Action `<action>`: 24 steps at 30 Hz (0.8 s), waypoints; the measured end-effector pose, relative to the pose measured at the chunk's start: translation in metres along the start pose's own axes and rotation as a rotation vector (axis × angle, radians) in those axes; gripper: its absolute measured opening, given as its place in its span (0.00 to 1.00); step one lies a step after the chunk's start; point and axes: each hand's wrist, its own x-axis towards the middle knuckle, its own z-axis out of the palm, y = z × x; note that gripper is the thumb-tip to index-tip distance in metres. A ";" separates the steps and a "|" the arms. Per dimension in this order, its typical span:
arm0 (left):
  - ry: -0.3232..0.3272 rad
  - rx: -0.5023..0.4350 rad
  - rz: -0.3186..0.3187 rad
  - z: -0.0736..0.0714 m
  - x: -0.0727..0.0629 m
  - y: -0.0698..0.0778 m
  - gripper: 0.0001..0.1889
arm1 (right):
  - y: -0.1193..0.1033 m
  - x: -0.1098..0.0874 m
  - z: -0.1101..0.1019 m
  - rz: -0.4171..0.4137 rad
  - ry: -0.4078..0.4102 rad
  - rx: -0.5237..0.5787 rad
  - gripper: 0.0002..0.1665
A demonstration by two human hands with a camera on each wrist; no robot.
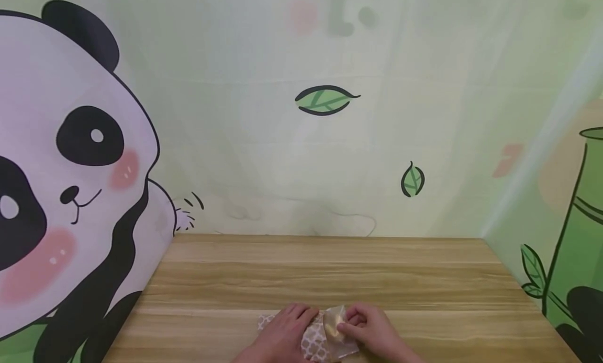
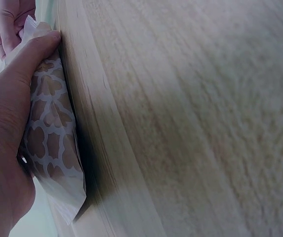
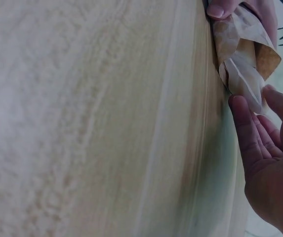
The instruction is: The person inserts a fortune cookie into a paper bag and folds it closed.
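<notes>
A paper bag (image 1: pixel 314 343) with a white lattice pattern on brown lies low over the wooden table. My left hand (image 1: pixel 285 333) grips it from the left, with the thumb along its upper face in the left wrist view, where the sealed end of the bag (image 2: pixel 52 133) points toward the camera. Out of the bag's torn-looking mouth sticks a translucent packet (image 1: pixel 335 333) with a golden sheen. My right hand (image 1: pixel 372 329) pinches the packet's edge between thumb and fingers. The right wrist view shows the packet (image 3: pixel 245 84) partly inside the brown-lined mouth.
The wood-grain table (image 1: pixel 226 284) runs back to a printed fabric backdrop (image 1: pixel 235 143). A large panda drawing (image 1: pixel 127 206) covers the left side, and a green bamboo drawing (image 1: pixel 581 232) stands on the right.
</notes>
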 end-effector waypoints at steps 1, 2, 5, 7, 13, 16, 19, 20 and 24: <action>0.002 0.004 0.003 0.000 0.000 0.000 0.54 | 0.000 -0.001 0.000 0.000 0.002 0.002 0.12; -0.001 0.004 0.002 0.001 0.000 -0.001 0.54 | 0.000 -0.001 0.001 0.004 0.004 0.005 0.12; 0.010 0.011 0.014 0.002 -0.001 -0.002 0.54 | 0.000 -0.002 0.001 0.016 0.012 0.024 0.12; 0.017 0.011 0.018 0.002 -0.002 -0.002 0.55 | -0.001 -0.003 0.001 0.028 0.016 0.040 0.11; 0.006 0.010 0.006 0.000 -0.002 0.000 0.54 | -0.001 -0.004 0.003 0.054 0.029 0.055 0.10; 0.004 0.017 0.010 -0.001 -0.002 0.001 0.53 | 0.000 -0.005 0.003 0.057 0.004 0.059 0.10; 0.007 0.026 0.020 0.000 -0.002 0.000 0.53 | 0.002 -0.005 0.001 0.051 -0.030 0.073 0.09; 0.006 0.030 0.022 0.000 -0.002 0.000 0.53 | 0.002 -0.005 0.001 0.046 -0.038 0.078 0.09; -0.013 0.028 0.017 0.000 -0.003 -0.001 0.54 | 0.004 -0.005 -0.001 0.038 -0.065 0.093 0.08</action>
